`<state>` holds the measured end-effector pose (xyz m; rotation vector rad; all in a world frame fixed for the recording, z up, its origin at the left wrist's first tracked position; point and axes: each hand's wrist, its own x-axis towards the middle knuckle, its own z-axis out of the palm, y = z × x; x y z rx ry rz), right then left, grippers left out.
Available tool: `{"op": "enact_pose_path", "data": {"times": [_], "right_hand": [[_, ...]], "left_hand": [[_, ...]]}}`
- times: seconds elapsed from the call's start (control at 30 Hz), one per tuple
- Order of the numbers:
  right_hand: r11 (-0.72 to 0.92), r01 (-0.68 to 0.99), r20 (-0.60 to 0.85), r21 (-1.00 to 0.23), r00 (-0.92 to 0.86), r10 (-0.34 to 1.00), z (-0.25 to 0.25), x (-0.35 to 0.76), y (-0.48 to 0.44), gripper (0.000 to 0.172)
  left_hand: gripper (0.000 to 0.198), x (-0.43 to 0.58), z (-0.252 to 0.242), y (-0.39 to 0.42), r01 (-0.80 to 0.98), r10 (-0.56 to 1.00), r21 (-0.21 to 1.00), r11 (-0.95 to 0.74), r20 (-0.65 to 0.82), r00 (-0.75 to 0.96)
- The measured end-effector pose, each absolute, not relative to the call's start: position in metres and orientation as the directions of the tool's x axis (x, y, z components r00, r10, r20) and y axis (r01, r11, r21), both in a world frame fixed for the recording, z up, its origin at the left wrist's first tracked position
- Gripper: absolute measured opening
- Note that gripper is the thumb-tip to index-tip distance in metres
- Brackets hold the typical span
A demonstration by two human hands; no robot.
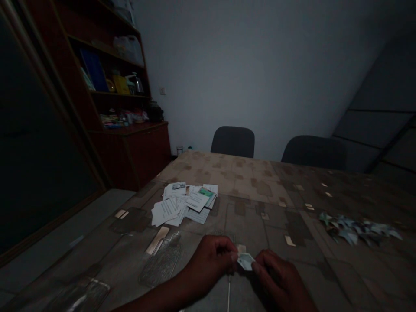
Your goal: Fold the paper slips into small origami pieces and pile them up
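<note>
Pale paper piece (246,261) pinched by left hand (216,256) and right hand (276,271), probably mid-fold | done: folded pieces (350,236) (likely; count unclear) | remaining, seemingly: flat sheets (166,211)

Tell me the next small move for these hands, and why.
Probably press another crease into the paper: the left hand and right hand pinch it from opposite sides, it looks partly folded, and the pieces lying to the right seem more fully shaped.
</note>
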<state>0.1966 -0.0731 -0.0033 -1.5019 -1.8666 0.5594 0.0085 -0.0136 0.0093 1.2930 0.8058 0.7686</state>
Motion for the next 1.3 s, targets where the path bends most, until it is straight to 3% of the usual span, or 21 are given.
{"op": "enact_pose_path", "data": {"times": [0.2,0.4,0.73,0.83,1.03,1.3], "right_hand": [[0.207,0.678,0.181,-0.705,-0.11,0.977,-0.002,0.2,-0.074,0.037],[0.152,0.619,0.148,-0.771,-0.058,0.987,0.006,0.202,-0.077,0.039],[0.113,0.526,0.097,-0.843,-0.058,0.994,0.009,0.198,-0.081,0.043],[0.116,0.523,0.098,-0.844,-0.061,0.993,0.008,0.2,-0.081,0.044],[0.176,0.55,0.152,-0.817,-0.088,0.984,0.006,0.197,-0.08,0.043],[0.178,0.521,0.202,-0.835,-0.009,0.979,0.002,0.191,-0.081,0.046]], "left_hand": [[0.016,0.008,0.005,-0.009,-0.05,0.841,0.987,0.153,-0.104,0.53],[0.023,0.0,0.007,0.007,-0.113,0.899,0.984,0.135,-0.074,0.432],[0.049,0.006,0.016,-0.007,-0.201,0.865,0.973,0.115,0.001,0.501],[0.043,0.007,0.021,-0.009,-0.195,0.85,0.971,0.136,-0.013,0.527],[0.01,0.009,0.025,-0.015,-0.027,0.888,0.993,0.113,-0.089,0.452],[0.016,0.008,0.021,-0.012,-0.093,0.902,0.983,0.16,-0.108,0.417]]}}
